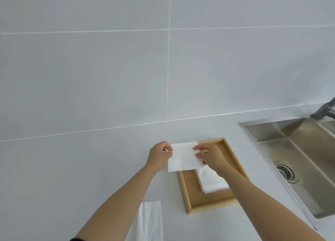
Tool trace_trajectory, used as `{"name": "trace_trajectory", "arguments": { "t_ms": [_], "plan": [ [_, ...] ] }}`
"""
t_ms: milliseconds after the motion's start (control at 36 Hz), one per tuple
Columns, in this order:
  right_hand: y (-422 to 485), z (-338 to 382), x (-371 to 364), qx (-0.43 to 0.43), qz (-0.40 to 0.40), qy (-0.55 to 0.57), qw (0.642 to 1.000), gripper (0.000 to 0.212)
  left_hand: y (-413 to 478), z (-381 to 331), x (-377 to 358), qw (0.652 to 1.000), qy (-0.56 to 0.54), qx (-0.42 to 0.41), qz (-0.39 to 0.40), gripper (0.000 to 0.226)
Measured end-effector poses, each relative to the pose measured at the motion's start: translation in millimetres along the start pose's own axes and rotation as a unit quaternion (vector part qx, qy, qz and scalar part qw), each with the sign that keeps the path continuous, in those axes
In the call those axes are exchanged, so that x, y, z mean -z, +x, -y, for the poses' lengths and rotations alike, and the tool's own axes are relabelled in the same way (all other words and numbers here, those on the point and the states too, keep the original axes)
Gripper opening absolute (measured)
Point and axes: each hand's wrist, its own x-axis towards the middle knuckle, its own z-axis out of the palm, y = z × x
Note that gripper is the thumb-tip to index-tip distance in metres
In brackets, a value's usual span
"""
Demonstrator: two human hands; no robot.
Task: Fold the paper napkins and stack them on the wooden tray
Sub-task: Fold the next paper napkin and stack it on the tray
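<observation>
The wooden tray (pixel 186 190) sits on the counter (pixel 72 168) beside the sink (pixel 290 150) with a folded stack (pixel 210 182) inside. Above its far-left corner, the left hand (pixel 159 155) and right hand (pixel 210 157) each pinch a side edge of a paper napkin (pixel 183 157); it looks light, limp and easily torn, so edges or corners seem best

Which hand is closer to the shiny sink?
The right hand. It holds the napkin over the wooden tray, beside the sink. The left hand grips the napkin's far edge, farther from the sink.
</observation>
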Motion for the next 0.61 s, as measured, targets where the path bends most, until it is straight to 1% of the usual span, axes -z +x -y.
{"name": "trace_trajectory", "arguments": {
  "t_ms": [83,111,278,389,611],
  "plan": [
    [1.4,-19.1,22.5,-0.017,-0.013,-0.006,1.0,0.018,3.5,-5.9,-30.8,1.0,0.002,-0.004,0.016,0.009],
    [2.1,-26.0,29.0,-0.023,-0.017,-0.013,1.0,0.019,4.4,-7.4,-40.4,1.0,0.004,-0.004,0.021,0.01],
    [8.0,-66.1,57.7,-0.043,-0.04,-0.091,0.994,0.028,10.0,-9.8,-89.7,0.997,0.019,0.013,0.072,0.026],
    [9.9,-83.1,65.1,-0.049,-0.032,-0.151,0.987,0.033,12.3,-7.3,-110.0,0.996,0.039,0.026,0.082,0.034],
    [15.8,-102.6,68.3,-0.077,-0.012,-0.167,0.983,0.038,15.3,3.4,-128.3,0.992,0.091,0.036,0.085,0.04]
  ]
}}
